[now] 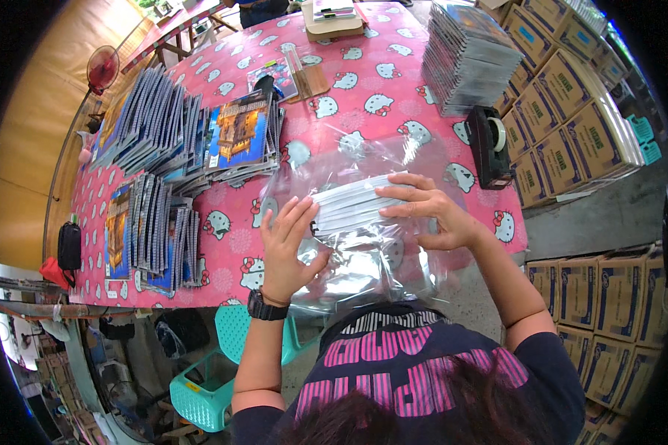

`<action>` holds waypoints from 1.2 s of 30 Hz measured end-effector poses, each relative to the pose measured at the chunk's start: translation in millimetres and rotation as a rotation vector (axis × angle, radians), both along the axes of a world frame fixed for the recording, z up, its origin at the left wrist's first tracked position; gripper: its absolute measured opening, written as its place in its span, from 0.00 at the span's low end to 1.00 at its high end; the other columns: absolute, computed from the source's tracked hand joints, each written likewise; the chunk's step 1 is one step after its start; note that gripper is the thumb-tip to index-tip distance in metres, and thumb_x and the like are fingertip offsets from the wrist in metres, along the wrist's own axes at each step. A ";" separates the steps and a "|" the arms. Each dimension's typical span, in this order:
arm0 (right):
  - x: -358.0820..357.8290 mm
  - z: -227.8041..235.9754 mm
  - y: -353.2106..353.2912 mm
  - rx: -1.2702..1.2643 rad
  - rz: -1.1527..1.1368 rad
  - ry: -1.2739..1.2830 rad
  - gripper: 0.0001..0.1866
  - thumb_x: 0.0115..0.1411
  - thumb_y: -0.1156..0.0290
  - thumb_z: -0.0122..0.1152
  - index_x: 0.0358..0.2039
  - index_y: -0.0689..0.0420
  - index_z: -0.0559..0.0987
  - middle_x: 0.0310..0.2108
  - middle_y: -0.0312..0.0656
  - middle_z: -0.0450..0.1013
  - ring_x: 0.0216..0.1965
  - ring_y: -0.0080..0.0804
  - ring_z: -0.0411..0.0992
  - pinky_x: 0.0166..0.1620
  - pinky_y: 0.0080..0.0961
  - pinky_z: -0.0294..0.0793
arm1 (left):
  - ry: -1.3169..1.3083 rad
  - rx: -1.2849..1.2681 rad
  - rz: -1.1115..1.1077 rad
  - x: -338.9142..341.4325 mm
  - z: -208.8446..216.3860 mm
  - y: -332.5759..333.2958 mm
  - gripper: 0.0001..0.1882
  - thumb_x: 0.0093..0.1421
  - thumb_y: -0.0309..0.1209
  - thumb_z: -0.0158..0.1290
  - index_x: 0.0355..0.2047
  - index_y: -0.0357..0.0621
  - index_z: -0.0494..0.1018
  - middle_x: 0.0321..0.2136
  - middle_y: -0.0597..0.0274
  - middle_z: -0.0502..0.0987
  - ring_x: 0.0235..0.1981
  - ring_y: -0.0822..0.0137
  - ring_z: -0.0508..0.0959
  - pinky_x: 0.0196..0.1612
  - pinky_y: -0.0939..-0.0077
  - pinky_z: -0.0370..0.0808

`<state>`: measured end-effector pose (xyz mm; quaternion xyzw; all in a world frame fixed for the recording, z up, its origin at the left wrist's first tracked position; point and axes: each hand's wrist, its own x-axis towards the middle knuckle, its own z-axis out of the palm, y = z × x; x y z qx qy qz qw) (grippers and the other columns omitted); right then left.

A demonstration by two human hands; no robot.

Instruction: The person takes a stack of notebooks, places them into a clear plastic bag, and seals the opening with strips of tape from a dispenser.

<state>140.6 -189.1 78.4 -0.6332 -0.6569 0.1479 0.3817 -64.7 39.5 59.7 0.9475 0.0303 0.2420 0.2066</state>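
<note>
A row of white page edges (pixel 352 205), a bundle of books or notebooks, lies in front of me inside or under a large clear plastic bag (pixel 364 271). My left hand (pixel 288 248) rests against the bundle's left end, fingers stretched out and thumb apart. On the right end lies my right hand (pixel 427 210), its fingers spread over the top and its thumb away from them on the plastic. Neither hand is wrapped round anything. The covers of the bundle are hidden.
Stacks of spiral notebooks (pixel 237 133) cover the table's left side. A tall notebook stack (pixel 467 55) stands at the far right, behind a black tape dispenser (pixel 488 148). Cartons (pixel 564 141) are piled right of the table. A turquoise stool (pixel 200 400) stands at lower left.
</note>
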 end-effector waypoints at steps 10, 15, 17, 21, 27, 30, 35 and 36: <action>12.5 5.3 7.2 -0.033 0.099 -0.020 0.38 0.34 0.67 0.59 0.53 0.42 0.75 0.64 0.39 0.58 0.66 0.48 0.47 0.64 0.50 0.45 | -0.081 -0.158 -0.111 2.9 13.2 17.7 0.38 0.41 0.34 0.60 0.57 0.49 0.66 0.59 0.57 0.64 0.65 0.51 0.53 0.64 0.49 0.46; 2.6 16.6 11.3 -0.145 0.089 -0.197 0.40 0.32 0.69 0.64 0.54 0.36 0.73 0.67 0.40 0.51 0.68 0.50 0.42 0.63 0.56 0.42 | 0.191 -0.083 -0.265 3.0 19.0 2.3 0.42 0.37 0.33 0.60 0.58 0.52 0.65 0.62 0.62 0.61 0.67 0.51 0.48 0.65 0.47 0.41; 0.9 19.3 12.1 -0.183 0.085 -0.222 0.40 0.32 0.69 0.66 0.54 0.36 0.73 0.67 0.42 0.50 0.68 0.51 0.40 0.63 0.57 0.42 | 0.247 -0.036 -0.329 12.5 26.5 3.8 0.43 0.36 0.35 0.60 0.59 0.58 0.64 0.63 0.67 0.60 0.68 0.51 0.46 0.63 0.36 0.37; 1.8 24.9 15.0 -0.215 0.118 -0.215 0.41 0.33 0.67 0.67 0.54 0.35 0.73 0.67 0.46 0.48 0.68 0.56 0.36 0.63 0.58 0.41 | 0.335 0.135 -0.371 30.5 41.6 -8.1 0.46 0.38 0.43 0.62 0.62 0.63 0.60 0.64 0.69 0.56 0.68 0.51 0.45 0.60 0.28 0.33; 28.8 17.2 -15.4 0.107 -0.168 0.486 0.33 0.46 0.67 0.63 0.55 0.61 0.71 0.58 0.48 0.64 0.59 0.34 0.61 0.61 0.33 0.56 | 0.465 0.191 -0.379 35.0 51.2 -10.2 0.47 0.39 0.44 0.64 0.62 0.65 0.58 0.64 0.70 0.56 0.66 0.52 0.50 0.60 0.28 0.38; 114.1 -39.6 -105.8 0.434 -1.069 0.515 0.22 0.58 0.61 0.56 0.45 0.66 0.76 0.41 0.41 0.76 0.41 0.28 0.73 0.47 0.26 0.71 | 0.407 0.180 -0.385 34.9 48.9 -11.2 0.47 0.39 0.44 0.64 0.62 0.66 0.58 0.64 0.70 0.56 0.66 0.52 0.51 0.62 0.35 0.42; 158.1 -113.1 -183.5 -0.173 -1.466 0.279 0.21 0.56 0.56 0.60 0.37 0.63 0.80 0.34 0.44 0.77 0.35 0.28 0.74 0.41 0.25 0.70 | 0.395 0.211 -0.389 41.4 50.0 -14.2 0.47 0.36 0.40 0.63 0.61 0.64 0.60 0.65 0.69 0.55 0.66 0.51 0.49 0.64 0.43 0.46; 161.3 -113.6 -180.5 -0.214 -1.481 0.265 0.20 0.55 0.55 0.61 0.35 0.62 0.81 0.32 0.44 0.77 0.35 0.32 0.74 0.41 0.27 0.70 | 0.398 0.204 -0.393 40.8 50.2 -13.8 0.47 0.36 0.40 0.63 0.61 0.64 0.61 0.65 0.69 0.55 0.66 0.51 0.49 0.64 0.42 0.46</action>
